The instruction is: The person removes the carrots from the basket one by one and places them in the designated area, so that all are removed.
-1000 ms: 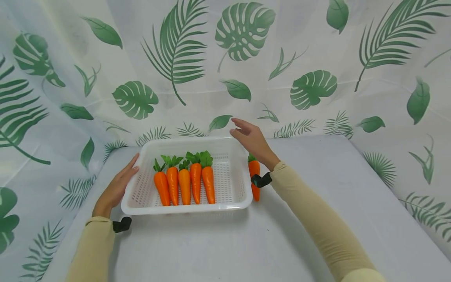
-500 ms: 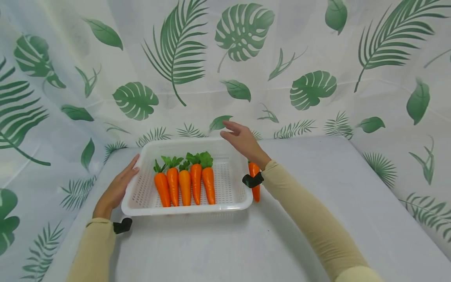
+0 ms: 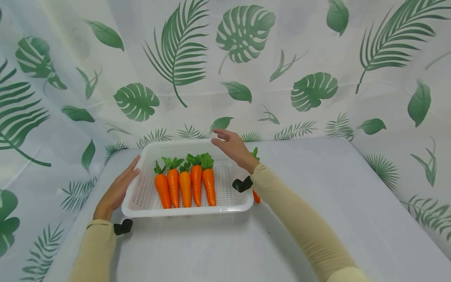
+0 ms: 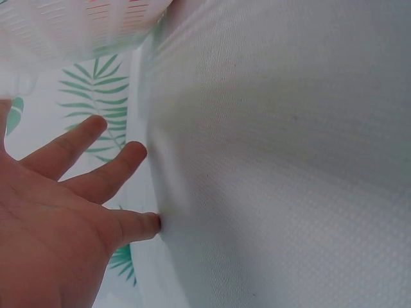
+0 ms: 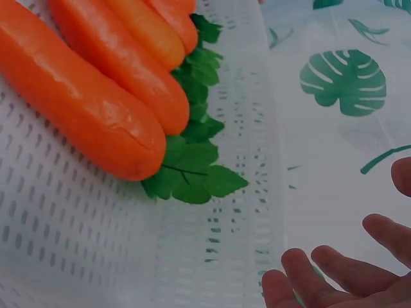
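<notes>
A white perforated plastic basket (image 3: 225, 208) stands on the table, with several orange carrots (image 3: 185, 187) lying side by side in its left and middle part, leafy tops pointing away. My left hand (image 3: 117, 192) rests along the basket's left side, its fingers extended; in the left wrist view the hand (image 4: 58, 224) shows spread fingers and holds nothing. Over the basket's far right part hovers my right hand (image 3: 234, 149), fingers loosely bent and nothing between them. One more carrot (image 3: 257, 197) lies outside, just right of the basket, mostly hidden behind my right wrist.
A pale cloth covers the table (image 3: 183, 250). Behind and at both sides hangs a white curtain (image 3: 267, 90) printed with green leaves. Black wrist cameras sit on both wrists, the right one (image 3: 242, 184) over the basket's right rim.
My right hand has moved left and slightly nearer, from the basket's far right corner to over its far rim. My left hand, the basket and the carrots stay put.
</notes>
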{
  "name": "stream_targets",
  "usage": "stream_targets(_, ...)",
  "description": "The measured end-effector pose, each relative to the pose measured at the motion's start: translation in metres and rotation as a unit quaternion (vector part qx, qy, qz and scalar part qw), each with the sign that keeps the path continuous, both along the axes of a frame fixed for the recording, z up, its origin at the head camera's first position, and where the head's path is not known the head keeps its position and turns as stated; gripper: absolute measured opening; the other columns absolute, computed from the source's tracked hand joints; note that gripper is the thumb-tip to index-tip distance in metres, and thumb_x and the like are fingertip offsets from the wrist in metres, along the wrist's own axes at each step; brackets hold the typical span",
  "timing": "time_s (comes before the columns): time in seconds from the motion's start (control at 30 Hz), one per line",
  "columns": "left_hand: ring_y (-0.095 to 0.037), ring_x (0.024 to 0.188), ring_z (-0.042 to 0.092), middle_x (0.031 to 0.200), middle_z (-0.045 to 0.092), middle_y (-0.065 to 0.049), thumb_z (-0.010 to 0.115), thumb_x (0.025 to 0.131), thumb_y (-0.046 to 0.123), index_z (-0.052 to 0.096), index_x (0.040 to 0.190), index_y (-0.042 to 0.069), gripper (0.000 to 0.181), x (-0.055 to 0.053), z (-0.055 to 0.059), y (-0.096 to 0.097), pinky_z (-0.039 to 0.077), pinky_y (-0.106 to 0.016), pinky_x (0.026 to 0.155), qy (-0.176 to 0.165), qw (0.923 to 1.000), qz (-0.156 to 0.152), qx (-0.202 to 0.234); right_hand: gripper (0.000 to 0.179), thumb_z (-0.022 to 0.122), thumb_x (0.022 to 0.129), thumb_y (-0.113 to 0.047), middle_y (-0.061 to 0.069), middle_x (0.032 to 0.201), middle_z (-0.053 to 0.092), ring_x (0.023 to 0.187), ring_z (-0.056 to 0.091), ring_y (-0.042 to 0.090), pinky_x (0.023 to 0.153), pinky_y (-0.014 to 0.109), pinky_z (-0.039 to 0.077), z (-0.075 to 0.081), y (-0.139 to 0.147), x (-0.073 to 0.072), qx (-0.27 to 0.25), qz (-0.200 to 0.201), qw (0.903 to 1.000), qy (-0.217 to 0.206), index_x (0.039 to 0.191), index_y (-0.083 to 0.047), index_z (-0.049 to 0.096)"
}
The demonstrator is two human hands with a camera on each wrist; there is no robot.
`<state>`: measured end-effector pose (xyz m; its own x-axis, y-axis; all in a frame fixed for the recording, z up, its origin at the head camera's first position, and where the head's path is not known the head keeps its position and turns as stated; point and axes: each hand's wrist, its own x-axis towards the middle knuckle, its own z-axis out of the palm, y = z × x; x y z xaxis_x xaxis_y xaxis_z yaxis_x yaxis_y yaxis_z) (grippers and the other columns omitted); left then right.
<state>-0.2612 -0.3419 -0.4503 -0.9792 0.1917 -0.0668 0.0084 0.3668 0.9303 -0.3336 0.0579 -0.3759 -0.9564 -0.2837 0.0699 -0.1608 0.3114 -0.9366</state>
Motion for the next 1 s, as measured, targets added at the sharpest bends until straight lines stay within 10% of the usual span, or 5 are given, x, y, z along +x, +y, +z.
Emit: stream_targets(1.0, -0.041, 0.147, 0.038, 0.178, 0.015, -0.008, 0.041, 0.115, 0.053, 0.005, 0.172, 0.042, 0.068, -0.006, -0.005, -0.004, 0.049, -0.021, 0.094, -0.008, 0.9999, 0.006, 0.011, 0.050, 0.066, 0.105, -0.022, 0.021, 0.154, 0.056, 0.141, 0.053, 0.037, 0.113, 0.054, 0.045, -0.021, -0.029, -0.004, 0.074, 0.039, 0.9938, -0.073, 0.153, -0.007, 0.060)
